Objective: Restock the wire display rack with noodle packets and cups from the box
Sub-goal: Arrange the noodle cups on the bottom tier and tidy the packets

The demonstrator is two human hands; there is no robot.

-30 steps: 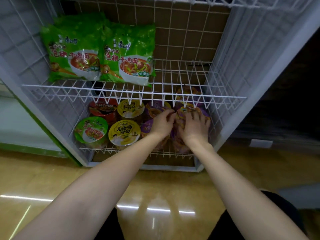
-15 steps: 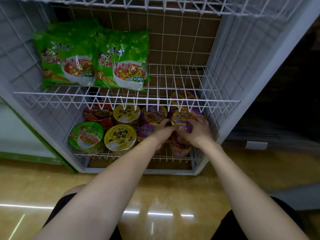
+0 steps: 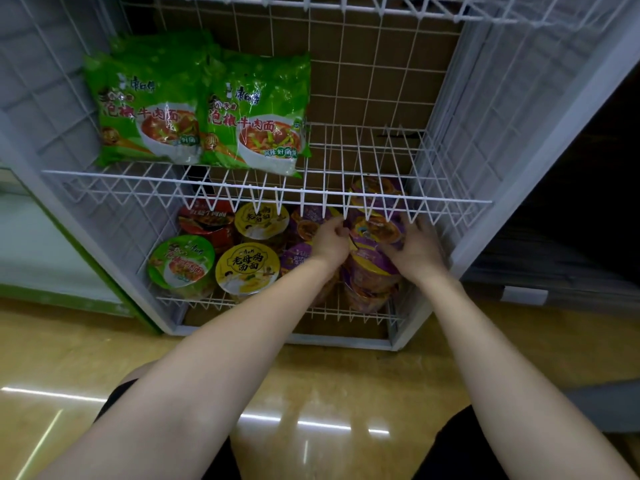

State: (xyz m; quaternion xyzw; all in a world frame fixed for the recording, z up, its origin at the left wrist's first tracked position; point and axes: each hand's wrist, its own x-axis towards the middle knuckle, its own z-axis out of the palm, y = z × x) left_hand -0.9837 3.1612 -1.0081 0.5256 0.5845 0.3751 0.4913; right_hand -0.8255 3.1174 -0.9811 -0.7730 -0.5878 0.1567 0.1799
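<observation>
Both hands on purple noodle cup (image 3: 375, 233), bottom shelf, right end of wire rack (image 3: 450, 202). Left hand (image 3: 330, 239) fingers curled at its left rim, right hand (image 3: 417, 251) fingers spread round right side; cup lies betw. them, lid tilted toward near side.

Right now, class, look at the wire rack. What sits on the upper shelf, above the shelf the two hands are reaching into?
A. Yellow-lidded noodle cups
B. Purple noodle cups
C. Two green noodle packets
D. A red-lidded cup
C: two green noodle packets stand side by side on the left of the upper shelf, while the yellow, purple and red cups all sit on the lower shelf, where the left hand and right hand are.
</observation>
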